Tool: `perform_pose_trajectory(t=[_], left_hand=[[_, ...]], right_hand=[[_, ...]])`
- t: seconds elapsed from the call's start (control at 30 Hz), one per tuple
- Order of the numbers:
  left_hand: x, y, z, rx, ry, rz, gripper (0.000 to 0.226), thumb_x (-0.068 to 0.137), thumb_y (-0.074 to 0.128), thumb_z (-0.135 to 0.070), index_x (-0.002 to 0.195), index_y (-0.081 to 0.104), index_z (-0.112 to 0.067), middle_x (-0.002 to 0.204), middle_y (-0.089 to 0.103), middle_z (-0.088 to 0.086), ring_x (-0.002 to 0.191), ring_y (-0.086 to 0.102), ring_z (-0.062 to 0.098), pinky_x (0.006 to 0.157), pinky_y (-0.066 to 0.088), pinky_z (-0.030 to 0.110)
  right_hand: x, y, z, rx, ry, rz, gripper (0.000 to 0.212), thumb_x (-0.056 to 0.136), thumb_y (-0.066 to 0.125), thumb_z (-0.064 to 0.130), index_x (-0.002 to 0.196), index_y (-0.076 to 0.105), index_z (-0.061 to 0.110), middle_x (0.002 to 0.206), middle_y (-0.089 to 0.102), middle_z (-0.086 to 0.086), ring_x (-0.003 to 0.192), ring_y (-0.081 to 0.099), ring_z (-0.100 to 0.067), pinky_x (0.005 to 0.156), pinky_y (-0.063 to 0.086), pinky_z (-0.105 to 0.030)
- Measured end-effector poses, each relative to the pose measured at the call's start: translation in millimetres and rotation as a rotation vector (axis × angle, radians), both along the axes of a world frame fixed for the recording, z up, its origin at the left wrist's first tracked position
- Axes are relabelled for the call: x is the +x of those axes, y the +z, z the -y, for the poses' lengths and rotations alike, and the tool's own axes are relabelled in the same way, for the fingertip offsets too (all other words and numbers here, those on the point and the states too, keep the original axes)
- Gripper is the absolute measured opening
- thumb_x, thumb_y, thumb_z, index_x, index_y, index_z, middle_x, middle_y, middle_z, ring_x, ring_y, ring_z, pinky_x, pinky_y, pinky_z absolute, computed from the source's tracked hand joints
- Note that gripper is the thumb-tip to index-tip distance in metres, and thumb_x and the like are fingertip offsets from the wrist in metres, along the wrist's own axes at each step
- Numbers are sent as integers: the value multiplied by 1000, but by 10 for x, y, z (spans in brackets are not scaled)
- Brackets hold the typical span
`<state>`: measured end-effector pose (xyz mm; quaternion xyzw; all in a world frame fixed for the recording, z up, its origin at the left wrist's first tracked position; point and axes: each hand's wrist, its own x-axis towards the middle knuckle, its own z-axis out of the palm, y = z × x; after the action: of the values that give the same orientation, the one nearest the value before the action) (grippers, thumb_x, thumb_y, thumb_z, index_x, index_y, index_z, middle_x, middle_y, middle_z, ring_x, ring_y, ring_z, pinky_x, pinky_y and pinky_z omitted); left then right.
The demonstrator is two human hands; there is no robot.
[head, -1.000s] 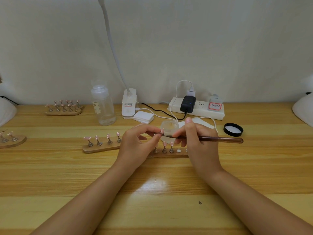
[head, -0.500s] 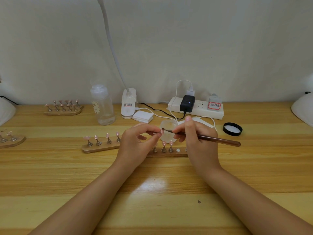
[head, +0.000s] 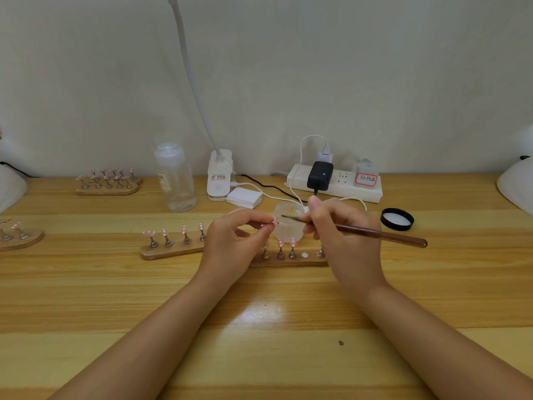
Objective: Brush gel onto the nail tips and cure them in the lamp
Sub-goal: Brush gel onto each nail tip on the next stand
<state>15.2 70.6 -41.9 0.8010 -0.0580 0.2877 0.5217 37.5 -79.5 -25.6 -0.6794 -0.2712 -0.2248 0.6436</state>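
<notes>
My left hand (head: pixel 233 243) pinches a small pink nail tip on its metal stand (head: pixel 275 220), lifted above the table. My right hand (head: pixel 343 235) grips a brown-handled brush (head: pixel 380 234), its fine tip reaching left to just beside the pink nail tip. Behind the brush tip stands an open clear jar of gel (head: pixel 288 222). Below the hands lie two wooden holder strips (head: pixel 173 251) (head: pixel 288 262) with several pink nail tips on metal stands; one white socket on the right strip is bare. A white curing lamp (head: pixel 516 186) shows at the right edge.
A black jar lid (head: pixel 397 219) lies right of the brush. At the back stand a clear bottle (head: pixel 175 177), a clip lamp base (head: pixel 219 176), a white pad stack (head: pixel 244 197) and a power strip (head: pixel 334 183). More tip holders (head: pixel 108 183) (head: pixel 20 238) sit at left.
The brush tip has shifted slightly against the nail tip, and its handle end has dropped a little to the right. My left hand stays in place with the tip.
</notes>
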Motion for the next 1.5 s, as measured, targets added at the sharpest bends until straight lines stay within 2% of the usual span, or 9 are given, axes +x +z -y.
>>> perform_pose_trajectory(t=[0.13, 0.27, 0.47, 0.8, 1.0, 1.13, 1.27, 1.37, 1.5], left_hand=[[-2, 1, -5, -3, 4, -2, 24, 76, 70, -7, 79, 68, -30, 81, 67, -12, 74, 63, 12, 70, 54, 45], [-3, 7, 0, -25, 9, -15, 23, 76, 70, -7, 78, 68, -30, 80, 67, -13, 72, 63, 13, 71, 53, 47], [-9, 9, -2, -37, 2, -21, 22, 77, 69, -7, 78, 68, -29, 81, 67, -12, 72, 63, 14, 71, 53, 47], [-13, 22, 0, -50, -7, -33, 21, 77, 69, -7, 78, 68, -27, 80, 66, -13, 74, 62, 10, 71, 54, 40], [-14, 29, -1, -47, -5, -31, 20, 77, 69, -7, 79, 68, -27, 80, 66, -13, 77, 62, 11, 73, 53, 44], [-12, 24, -1, -47, 0, -33, 22, 77, 69, -7, 78, 67, -29, 80, 66, -13, 77, 63, 12, 73, 53, 45], [-8, 20, 0, -63, 6, -39, 23, 77, 69, -6, 77, 67, -29, 79, 66, -14, 76, 63, 14, 73, 52, 47], [-6, 16, -4, -54, 3, -40, 23, 77, 69, -6, 78, 67, -29, 81, 66, -12, 75, 63, 13, 71, 53, 44], [-6, 15, -5, -45, 6, -38, 24, 77, 69, -6, 78, 67, -30, 80, 66, -13, 76, 62, 10, 71, 54, 39]], right_hand=[[93, 131, 87, 42, -40, -59, 23, 90, 56, 24, 69, 65, 22, 59, 65, 9, 56, 59, 0, 55, 44, -10], [264, 274, 123, 47, -35, -131, 20, 88, 61, 23, 70, 56, 17, 54, 64, 4, 48, 56, 1, 49, 42, -9], [543, 343, 34, -464, -106, 6, 35, 80, 71, 31, 54, 52, 17, 45, 54, 15, 48, 53, 5, 49, 37, -6], [698, 259, -178, -721, -163, -7, 39, 83, 63, 23, 49, 42, 24, 50, 47, 8, 53, 48, -8, 51, 32, -23], [723, 215, -217, -651, -131, -109, 36, 79, 62, 16, 48, 45, 21, 49, 47, 8, 54, 48, -8, 53, 36, -23], [747, 251, -162, -530, -178, -154, 28, 78, 60, 12, 52, 52, 8, 46, 48, 6, 51, 51, -8, 54, 41, -23], [789, 324, -69, -338, -223, -257, 35, 81, 61, 14, 47, 50, 14, 38, 49, 7, 38, 49, 3, 40, 34, -4], [796, 336, -8, -286, -248, -357, 35, 83, 61, 18, 51, 50, 15, 44, 52, 1, 33, 46, 4, 43, 38, -10], [801, 311, 39, -255, -255, -440, 33, 85, 62, 24, 55, 51, 13, 38, 51, 5, 32, 45, 4, 52, 37, -21]])
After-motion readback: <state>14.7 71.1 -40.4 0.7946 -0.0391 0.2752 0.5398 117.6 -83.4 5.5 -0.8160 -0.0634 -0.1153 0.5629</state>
